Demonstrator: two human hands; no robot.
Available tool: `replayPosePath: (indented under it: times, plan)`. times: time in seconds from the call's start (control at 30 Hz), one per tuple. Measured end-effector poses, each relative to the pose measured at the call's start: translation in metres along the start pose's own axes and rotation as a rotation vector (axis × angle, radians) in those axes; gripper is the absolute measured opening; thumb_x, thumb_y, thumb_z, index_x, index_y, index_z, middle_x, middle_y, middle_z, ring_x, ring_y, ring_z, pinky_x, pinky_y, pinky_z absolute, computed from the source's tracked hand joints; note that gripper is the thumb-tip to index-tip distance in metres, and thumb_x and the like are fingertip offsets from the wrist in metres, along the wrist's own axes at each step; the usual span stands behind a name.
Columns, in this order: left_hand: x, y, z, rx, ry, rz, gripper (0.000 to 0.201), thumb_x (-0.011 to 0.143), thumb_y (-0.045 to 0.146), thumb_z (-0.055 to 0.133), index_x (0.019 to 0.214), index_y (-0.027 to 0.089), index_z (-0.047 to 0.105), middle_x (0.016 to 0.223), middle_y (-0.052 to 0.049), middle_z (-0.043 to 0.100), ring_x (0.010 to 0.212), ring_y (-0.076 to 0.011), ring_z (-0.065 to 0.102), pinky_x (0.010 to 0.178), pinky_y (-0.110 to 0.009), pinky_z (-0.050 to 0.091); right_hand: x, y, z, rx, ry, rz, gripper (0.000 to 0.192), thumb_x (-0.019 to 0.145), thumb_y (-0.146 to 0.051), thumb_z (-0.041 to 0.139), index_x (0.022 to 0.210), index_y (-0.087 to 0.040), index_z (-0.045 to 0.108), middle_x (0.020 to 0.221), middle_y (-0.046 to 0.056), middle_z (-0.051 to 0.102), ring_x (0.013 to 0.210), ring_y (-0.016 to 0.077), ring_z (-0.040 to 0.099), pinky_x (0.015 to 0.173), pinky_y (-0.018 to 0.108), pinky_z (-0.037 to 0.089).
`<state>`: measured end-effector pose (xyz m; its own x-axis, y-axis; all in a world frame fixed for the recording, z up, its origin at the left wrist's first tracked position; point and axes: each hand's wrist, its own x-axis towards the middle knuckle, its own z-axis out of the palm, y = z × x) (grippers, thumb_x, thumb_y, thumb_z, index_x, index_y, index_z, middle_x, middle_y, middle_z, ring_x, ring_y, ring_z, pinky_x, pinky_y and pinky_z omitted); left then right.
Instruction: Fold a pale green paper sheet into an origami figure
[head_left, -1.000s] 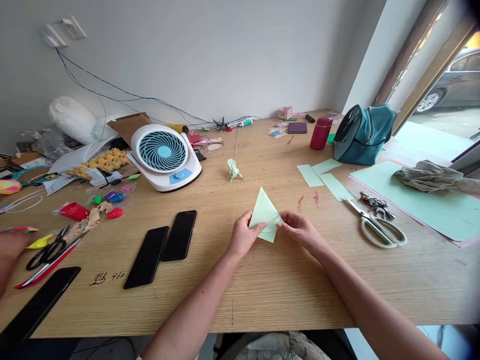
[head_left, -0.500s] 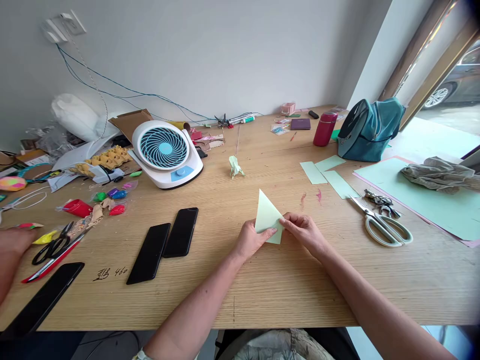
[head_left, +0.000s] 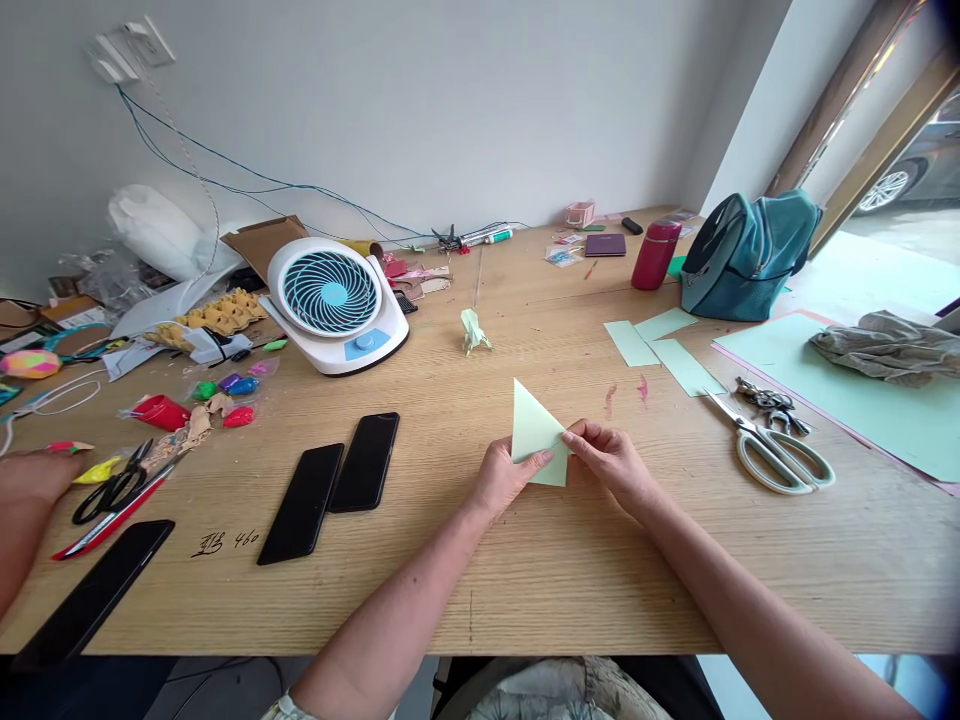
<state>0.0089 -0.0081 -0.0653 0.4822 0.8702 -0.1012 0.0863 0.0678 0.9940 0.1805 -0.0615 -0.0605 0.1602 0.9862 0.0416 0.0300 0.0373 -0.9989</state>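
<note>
On the counter (head_left: 525,590), your folded paper (head_left: 534,435) lies between two phones (head_left: 334,485) left and scissors (head_left: 776,452) right, fan (head_left: 334,300) behind.

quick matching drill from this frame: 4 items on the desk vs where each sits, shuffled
Things:
1. folded green paper
2. scissors
3. fan
4. flask

Places:
A. far side of the table, just left of the teal bag
B. right of the hands, beside a bunch of keys
C. pinched between the left hand and the right hand
D. left of centre, beyond the two black phones

Pairs: 1-C, 2-B, 3-D, 4-A
</note>
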Motion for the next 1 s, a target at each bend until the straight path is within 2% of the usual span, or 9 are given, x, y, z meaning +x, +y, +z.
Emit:
replayPosePath:
  times: [0.1, 0.2, 0.33, 0.5, 0.6, 0.8, 0.9, 1.0]
  plan:
    - [0.0, 0.003, -0.001, -0.003, -0.004, -0.053, 0.032, 0.073, 0.04, 0.077, 0.091, 0.015, 0.072, 0.089, -0.008, 0.074, 0.079, -0.0191, 0.067, 0.059, -0.025, 0.052, 0.001, 0.002, -0.003, 0.05, 0.082, 0.003, 0.047, 0.076, -0.065, 0.068, 0.066, -0.02, 0.058, 0.062, 0.0, 0.053, 0.059, 0.013, 0.045, 0.056, 0.026, 0.038]
    - [0.0, 0.005, -0.001, 0.007, 0.012, -0.041, 0.03, 0.072, 0.04, 0.077, 0.084, 0.013, 0.072, 0.08, -0.006, 0.072, 0.07, -0.0154, 0.062, 0.054, -0.022, 0.049, 0.002, 0.002, -0.004, 0.083, 0.093, 0.014, 0.045, 0.075, -0.062, 0.07, 0.067, -0.02, 0.06, 0.061, -0.001, 0.054, 0.058, 0.0123, 0.046, 0.056, 0.026, 0.038]
    - [0.001, 0.002, -0.003, 0.011, -0.002, -0.028, 0.032, 0.072, 0.042, 0.076, 0.084, 0.013, 0.072, 0.078, -0.004, 0.07, 0.065, -0.0131, 0.059, 0.052, -0.021, 0.047, 0.004, 0.002, -0.005, 0.126, 0.096, 0.031, 0.045, 0.069, -0.061, 0.076, 0.067, -0.019, 0.061, 0.06, -0.001, 0.054, 0.057, 0.0118, 0.046, 0.055, 0.026, 0.039]
    - [0.003, 0.002, -0.007, 0.049, -0.004, -0.007, 0.036, 0.072, 0.048, 0.074, 0.072, 0.014, 0.066, 0.067, -0.002, 0.064, 0.059, -0.0112, 0.056, 0.048, -0.019, 0.043, 0.006, 0.004, -0.01, 0.138, 0.205, 0.003, 0.045, 0.068, -0.062, 0.076, 0.069, -0.02, 0.062, 0.064, 0.0, 0.054, 0.06, 0.0132, 0.048, 0.056, 0.027, 0.041]
    - [0.003, 0.005, -0.009, 0.079, -0.003, -0.022, 0.038, 0.074, 0.052, 0.071, 0.07, 0.014, 0.065, 0.069, -0.003, 0.066, 0.058, -0.0108, 0.055, 0.047, -0.019, 0.04, 0.005, 0.004, -0.011, 0.141, 0.231, -0.011, 0.044, 0.069, -0.061, 0.076, 0.069, -0.02, 0.061, 0.064, 0.0, 0.054, 0.059, 0.0133, 0.046, 0.056, 0.027, 0.04]
    - [0.009, 0.012, -0.026, 0.126, -0.057, -0.032, 0.043, 0.07, 0.056, 0.073, 0.066, 0.014, 0.064, 0.063, -0.001, 0.062, 0.053, -0.0078, 0.047, 0.045, -0.018, 0.032, 0.004, 0.004, -0.013, 0.115, 0.26, -0.025, 0.044, 0.072, -0.062, 0.073, 0.069, -0.02, 0.061, 0.062, 0.0, 0.052, 0.057, 0.0132, 0.045, 0.054, 0.027, 0.038]
    - [0.012, 0.017, -0.033, 0.062, 0.0, 0.012, 0.045, 0.07, 0.057, 0.074, 0.078, 0.014, 0.066, 0.069, -0.001, 0.062, 0.059, -0.0094, 0.052, 0.047, -0.018, 0.034, 0.005, 0.007, -0.013, 0.103, 0.255, -0.017, 0.043, 0.072, -0.061, 0.074, 0.069, -0.02, 0.061, 0.062, -0.001, 0.052, 0.057, 0.0122, 0.044, 0.054, 0.027, 0.037]
    - [0.012, 0.02, -0.031, -0.093, -0.013, 0.066, 0.055, 0.071, 0.055, 0.076, 0.107, 0.015, 0.064, 0.096, -0.007, 0.068, 0.086, -0.0154, 0.063, 0.064, -0.02, 0.047, 0.005, 0.011, -0.01, 0.068, 0.169, -0.01, 0.043, 0.071, -0.061, 0.074, 0.072, -0.02, 0.062, 0.066, 0.0, 0.055, 0.059, 0.013, 0.047, 0.054, 0.026, 0.037]
